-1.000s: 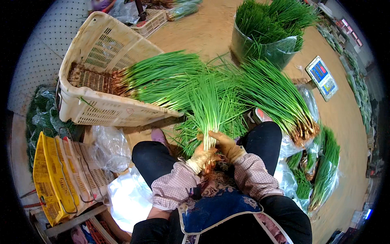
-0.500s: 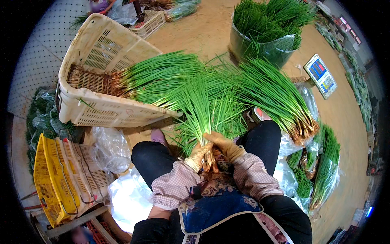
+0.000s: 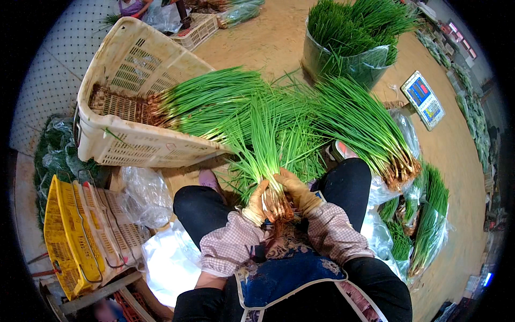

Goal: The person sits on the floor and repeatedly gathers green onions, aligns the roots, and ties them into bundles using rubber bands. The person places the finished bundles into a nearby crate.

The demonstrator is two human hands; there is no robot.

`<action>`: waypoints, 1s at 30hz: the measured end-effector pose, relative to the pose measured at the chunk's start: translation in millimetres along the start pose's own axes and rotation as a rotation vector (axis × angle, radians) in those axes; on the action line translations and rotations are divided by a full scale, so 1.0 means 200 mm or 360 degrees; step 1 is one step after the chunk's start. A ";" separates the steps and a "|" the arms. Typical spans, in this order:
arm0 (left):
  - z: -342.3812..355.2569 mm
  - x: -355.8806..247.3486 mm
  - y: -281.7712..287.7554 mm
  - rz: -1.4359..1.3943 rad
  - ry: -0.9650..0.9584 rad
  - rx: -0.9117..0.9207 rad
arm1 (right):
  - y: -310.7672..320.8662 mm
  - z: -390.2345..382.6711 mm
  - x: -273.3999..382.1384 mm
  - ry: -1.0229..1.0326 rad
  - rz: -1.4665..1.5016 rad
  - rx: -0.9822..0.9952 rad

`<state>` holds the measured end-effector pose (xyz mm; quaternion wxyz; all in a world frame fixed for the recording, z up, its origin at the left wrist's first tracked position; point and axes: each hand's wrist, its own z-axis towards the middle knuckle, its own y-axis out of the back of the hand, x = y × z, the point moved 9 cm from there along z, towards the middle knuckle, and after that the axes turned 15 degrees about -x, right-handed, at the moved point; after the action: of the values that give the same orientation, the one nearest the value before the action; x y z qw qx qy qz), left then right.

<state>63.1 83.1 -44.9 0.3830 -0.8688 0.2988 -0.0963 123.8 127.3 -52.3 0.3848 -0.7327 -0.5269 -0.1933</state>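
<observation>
Both my gloved hands grip one bunch of green onions [image 3: 264, 147] at its root end, between my knees. My left hand [image 3: 256, 202] clasps the roots from the left and my right hand [image 3: 296, 190] from the right and above. The green leaves fan away from me. Behind the bunch a large pile of green onions [image 3: 214, 102] spills out of a tipped cream plastic crate [image 3: 129, 107], roots inside the crate. Another sheaf of green onions [image 3: 365, 129] lies to my right, roots toward me.
A plastic-lined tub of green onions [image 3: 348, 43] stands at the back. A digital scale [image 3: 422, 99] lies on the sandy floor to the right. Bagged bundles [image 3: 426, 225] lie at my right, a yellow crate [image 3: 70, 236] and clear plastic bags [image 3: 142, 196] at my left.
My hands have shifted a little on the roots of the bunch, and the leaves have swayed slightly. Nothing else has moved.
</observation>
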 end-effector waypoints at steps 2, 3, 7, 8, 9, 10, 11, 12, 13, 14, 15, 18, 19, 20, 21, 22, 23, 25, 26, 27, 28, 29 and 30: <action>-0.02 0.01 -0.04 0.0009 0.0054 0.0136 | -0.02 -0.03 0.02 -0.0019 0.0070 0.0057; -0.02 0.02 -0.04 0.0092 0.0064 0.0144 | -0.01 -0.04 0.02 -0.0022 -0.0034 0.0024; 0.00 -0.02 0.01 0.0380 -0.0200 0.0039 | 0.00 -0.05 0.02 -0.0045 -0.0191 0.0062; 0.00 -0.05 0.04 0.0440 -0.0341 -0.0022 | -0.01 -0.05 0.02 -0.0055 -0.0165 0.0114; 0.00 -0.05 0.04 0.0454 -0.0354 -0.0030 | 0.03 -0.02 0.01 -0.0014 -0.0226 0.0019; -0.01 -0.05 0.03 0.0469 -0.0367 -0.0037 | 0.07 0.02 -0.01 0.0028 -0.0286 -0.0076; -0.02 -0.05 0.02 0.0484 -0.0380 -0.0044 | 0.11 0.05 -0.02 0.0069 -0.0346 -0.0171; -0.03 -0.06 0.02 0.0501 -0.0390 -0.0059 | 0.11 0.06 -0.02 0.0081 -0.0334 -0.0150; -0.04 -0.06 0.01 0.0519 -0.0400 -0.0073 | 0.12 0.06 -0.02 0.0094 -0.0322 -0.0130; -0.04 -0.06 0.01 0.0537 -0.0409 -0.0087 | 0.12 0.07 -0.02 0.0107 -0.0309 -0.0111; -0.04 -0.06 0.01 0.0556 -0.0418 -0.0098 | 0.12 0.08 -0.03 0.0110 -0.0342 -0.0120; -0.03 -0.06 0.03 0.0597 -0.0398 -0.0129 | 0.09 0.06 -0.01 0.0103 -0.0465 -0.0109; -0.04 -0.07 0.03 0.0600 -0.0363 -0.0140 | 0.04 0.01 0.04 0.0088 -0.0522 -0.0075; -0.05 -0.07 0.04 0.0601 -0.0328 -0.0152 | 0.00 -0.02 0.05 0.0073 -0.0579 -0.0040; -0.04 -0.07 0.03 0.0627 -0.0322 -0.0158 | 0.01 -0.01 0.08 0.0171 -0.0553 -0.0117; -0.04 -0.07 0.02 0.0653 -0.0316 -0.0164 | 0.01 0.00 0.09 0.0267 -0.0527 -0.0193; -0.04 -0.06 0.02 0.0678 -0.0311 -0.0170 | 0.03 0.01 0.11 0.0364 -0.0501 -0.0270; -0.02 -0.06 0.00 0.0681 -0.0401 -0.0083 | 0.13 0.10 0.15 0.0856 -0.0607 -0.0414; -0.01 -0.06 0.00 0.0679 -0.0451 -0.0046 | 0.15 0.10 0.16 0.1097 -0.0659 -0.0478; -0.02 -0.07 0.02 0.0679 -0.0451 -0.0063 | 0.12 0.10 0.17 0.1078 -0.0805 -0.0426; -0.03 -0.08 0.03 0.0677 -0.0456 -0.0082 | 0.07 0.08 0.21 0.1058 -0.0950 -0.0367; -0.03 -0.09 0.04 0.0675 -0.0461 -0.0102 | 0.02 0.05 0.24 0.1036 -0.1094 -0.0306; -0.04 -0.08 0.04 0.0537 -0.0409 -0.0106 | 0.02 0.02 0.25 0.0919 -0.1148 -0.0401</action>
<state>44.1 84.1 -44.4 0.3998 -0.8237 0.3918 0.0907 145.2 160.8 -23.0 0.3322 -0.4605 -0.5916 -0.5724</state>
